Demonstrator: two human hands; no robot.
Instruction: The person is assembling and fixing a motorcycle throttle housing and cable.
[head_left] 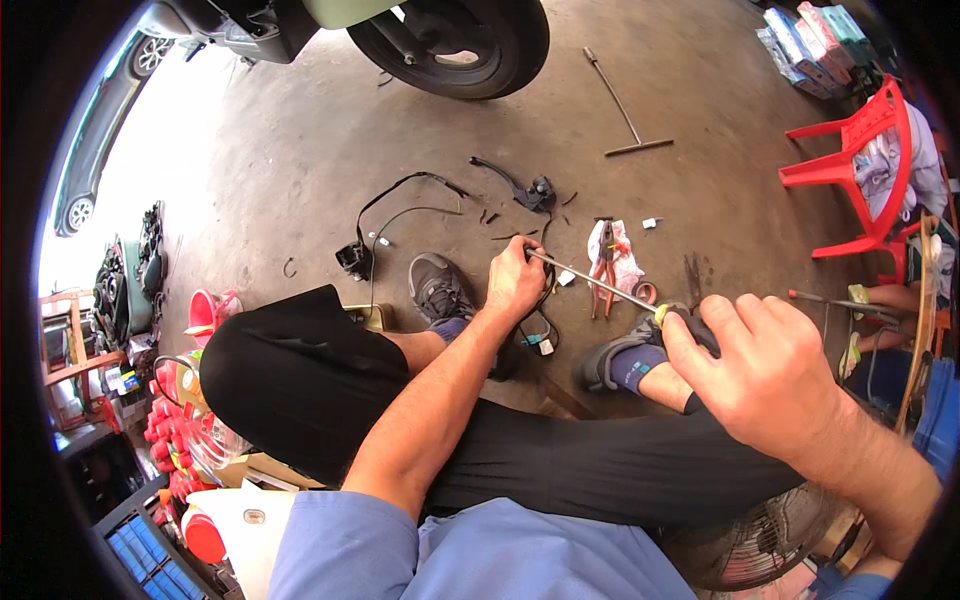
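Note:
My right hand (765, 370) is wrapped round the dark and yellow-green handle of a screwdriver (600, 283). Its long metal shaft slants up and left to my left hand (515, 278). The fingers of that hand are pinched together at the tip, around something small and dark that I cannot make out. A black cable (549, 285) hangs beside them. On the floor beyond lies a black lever assembly (537, 194). Left of it, a wiring lead (395, 183) runs to a black switch housing (354, 260). Pliers (604, 265) rest on a white and red cloth (627, 262).
A roll of tape (645, 292) lies by my right shoe (598, 365). Farther off are a T-handled wrench (625, 115) and a motorbike wheel (460, 45). A red chair (850, 180) stands at right, near another person's feet (855, 325). Red bottles (170, 435) crowd the left.

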